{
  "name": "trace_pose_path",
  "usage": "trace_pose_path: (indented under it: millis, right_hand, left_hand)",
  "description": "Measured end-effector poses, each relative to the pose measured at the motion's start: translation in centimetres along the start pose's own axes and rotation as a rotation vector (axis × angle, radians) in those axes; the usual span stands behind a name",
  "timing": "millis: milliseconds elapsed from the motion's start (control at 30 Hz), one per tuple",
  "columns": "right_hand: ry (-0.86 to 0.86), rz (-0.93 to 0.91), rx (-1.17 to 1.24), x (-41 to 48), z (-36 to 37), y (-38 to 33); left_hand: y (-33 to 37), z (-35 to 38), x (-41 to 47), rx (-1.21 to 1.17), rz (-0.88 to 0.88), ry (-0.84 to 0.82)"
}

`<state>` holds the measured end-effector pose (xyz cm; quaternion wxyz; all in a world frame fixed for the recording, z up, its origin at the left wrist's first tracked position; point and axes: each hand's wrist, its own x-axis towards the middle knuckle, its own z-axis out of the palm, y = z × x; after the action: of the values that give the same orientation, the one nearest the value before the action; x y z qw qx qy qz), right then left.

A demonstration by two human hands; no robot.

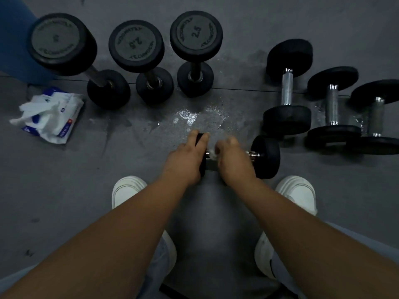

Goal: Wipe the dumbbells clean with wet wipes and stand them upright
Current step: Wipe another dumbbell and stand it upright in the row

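Dumbbell (266, 157) (lying flat): left hand (185, 158) grasps its head, right hand (234, 160) clenches wipe (214, 156) on handle.

Dark grey rubber floor (64, 190), one straight seam (237, 89) across the far part. Lying or standing on it:
- wet glistening patch (200, 117), centre;
- large black upright dumbbell (58, 44), far left;
- two black upright dumbbells marked 2.5 (136, 46) (196, 33), beside it;
- three black chrome-handled dumbbells lying flat (287, 87) (332, 104) (376, 117), right, close together;
- small black dumbbell lying crosswise (266, 157), near centre, partly covered;
- white-and-blue soft pack of wet wipes (54, 115), left, wipes spilling out;
- two white shoes (127, 188) (299, 190).
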<state>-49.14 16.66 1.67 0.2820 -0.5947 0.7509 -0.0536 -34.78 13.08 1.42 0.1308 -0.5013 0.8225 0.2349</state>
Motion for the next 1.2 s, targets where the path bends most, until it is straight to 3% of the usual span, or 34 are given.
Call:
trace_pose_path:
  millis: [67,100,200,367,467,633,800,867,933,1033,1100,1200]
  right_hand:
    - [-0.136,-0.120,-0.029,-1.9,1.2,-0.3]
    - [-0.113,-0.119,0.012,-2.3,1.3,-0.1]
    - [0.173,0.058,0.149,-0.9,1.2,1.4]
    - [0.110,-0.047,0.126,-1.6,0.5,1.1]
    - [0.284,0.106,0.192,0.6,-2.0,2.3]
    - [-0.072,-0.005,-0.024,-2.4,0.7,1.3]
    - [0.171,0.157,0.076,-1.7,-0.3,2.8]
    - [0.023,0.162,-0.055,-2.2,-0.2,2.4]
    - [-0.035,0.126,-0.020,-2.6,-0.5,2.1]
    - [0.193,0.166,0.026,-1.0,-2.4,2.2]
    - [0.107,0.166,-0.046,-0.5,-2.7,2.1]
    - [-0.098,-0.002,-0.090,-1.8,-0.5,1.2]
  left_hand:
    - [-0.1,0.1,0.0,-0.005,0.003,0.009]
    - [-0.1,0.2,0.1,-0.010,0.002,0.007]
    - [-0.2,0.2,0.1,-0.020,-0.002,0.002]
    - [-0.1,0.2,0.0,-0.015,0.007,0.011]
    - [-0.2,0.1,0.2,-0.028,-0.004,-0.009]
    - [-0.1,0.1,0.1,-0.024,0.003,0.002]
    - [-0.1,-0.2,0.1,-0.028,-0.012,-0.020]
    - [0.0,-0.1,-0.1,-0.029,-0.006,-0.012]
    - [-0.1,-0.1,0.1,-0.035,-0.004,-0.015]
    - [-0.3,-0.1,0.4,-0.053,-0.001,-0.016]
    - [-0.2,-0.1,0.3,-0.055,-0.001,-0.024]
    - [-0.2,-0.1,0.0,-0.045,0.009,0.005]
